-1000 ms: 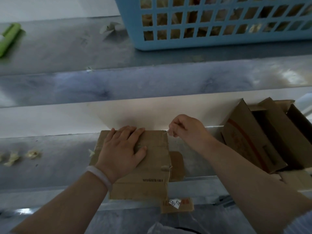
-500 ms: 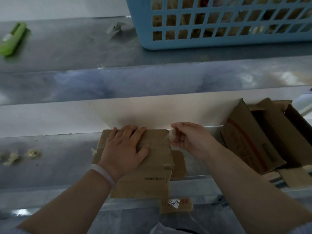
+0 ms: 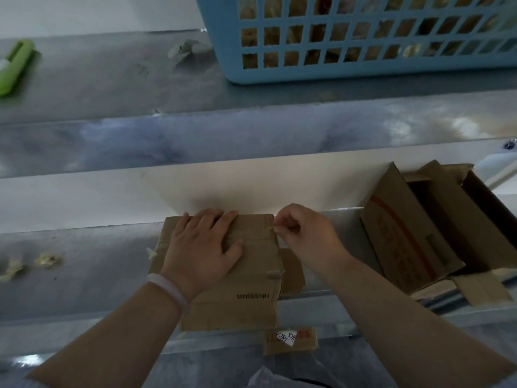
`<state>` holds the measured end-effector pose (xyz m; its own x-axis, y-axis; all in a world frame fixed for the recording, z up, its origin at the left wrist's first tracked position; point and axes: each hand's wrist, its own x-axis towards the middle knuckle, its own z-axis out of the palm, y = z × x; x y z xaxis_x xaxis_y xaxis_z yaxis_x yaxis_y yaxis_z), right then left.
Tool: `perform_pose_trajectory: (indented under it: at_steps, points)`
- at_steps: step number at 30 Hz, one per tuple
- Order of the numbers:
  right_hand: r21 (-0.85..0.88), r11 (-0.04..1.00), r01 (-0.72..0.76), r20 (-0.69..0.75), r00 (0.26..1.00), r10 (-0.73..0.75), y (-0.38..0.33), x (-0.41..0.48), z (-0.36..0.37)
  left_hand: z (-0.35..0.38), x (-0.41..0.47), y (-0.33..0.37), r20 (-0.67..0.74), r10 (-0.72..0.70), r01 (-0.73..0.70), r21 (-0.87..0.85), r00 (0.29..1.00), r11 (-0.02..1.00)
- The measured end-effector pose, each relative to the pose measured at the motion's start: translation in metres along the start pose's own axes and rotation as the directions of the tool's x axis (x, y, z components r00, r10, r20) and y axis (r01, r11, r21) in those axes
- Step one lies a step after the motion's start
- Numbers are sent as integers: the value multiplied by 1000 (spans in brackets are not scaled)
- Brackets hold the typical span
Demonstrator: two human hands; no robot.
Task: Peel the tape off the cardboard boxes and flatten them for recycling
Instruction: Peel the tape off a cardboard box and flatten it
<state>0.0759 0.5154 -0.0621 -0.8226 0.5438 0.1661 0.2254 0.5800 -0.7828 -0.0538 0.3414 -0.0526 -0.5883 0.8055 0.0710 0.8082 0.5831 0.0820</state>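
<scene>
Your left hand (image 3: 201, 247) lay flat on the flattened cardboard box (image 3: 246, 278), fingers straight and spread and palm pressing it down onto the metal counter (image 3: 84, 270). A pale wristband (image 3: 167, 289) sat on that wrist. Your right hand (image 3: 305, 233) was just beside the left, at the box's far right corner. Its fingers were curled, and its fingertips pinched a thin pale bit of tape (image 3: 275, 226) at the box edge. The 2 hands were close together but not touching.

The box lay near the counter's front edge with a printed barcode facing up, and another stub of tape stuck out partway down its right edge. A small cardboard piece (image 3: 291, 338) with a white label lay just in front of the box.

To your right, 2 open cardboard boxes (image 3: 405, 233) leaned together. On the left of the counter lay 2 crumpled tape scraps (image 3: 47, 260). On the upper shelf stood a blue basket (image 3: 363, 71), and a green tool (image 3: 15, 65) lay far to the left.
</scene>
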Motion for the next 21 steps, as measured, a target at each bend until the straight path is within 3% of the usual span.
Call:
perform_pose_trajectory:
  at_steps: [4, 10, 16, 18, 21]
  points:
    - [-28, 999, 42, 6, 999, -41, 0, -3, -4, 0, 0, 0, -3, -4, 4, -5, 1000, 1000]
    - [243, 965, -97, 91, 993, 77, -5, -3, -14, 1, 2, 1, -6, -12, 12, -3, 1000, 1000]
    - [609, 724, -324, 100, 937, 335, -6, -3, -23, 0, 2, 3, -9, -20, 20, -14, 1000, 1000]
    - [523, 796, -304, 55, 944, 324, -5, -6, -16, 0, 2, 3, -9, -19, 19, -13, 1000, 1000]
    - [240, 950, -202, 14, 979, 205, -4, -8, -3, 0, 1, 3, -10, -14, 13, -29, 1000, 999]
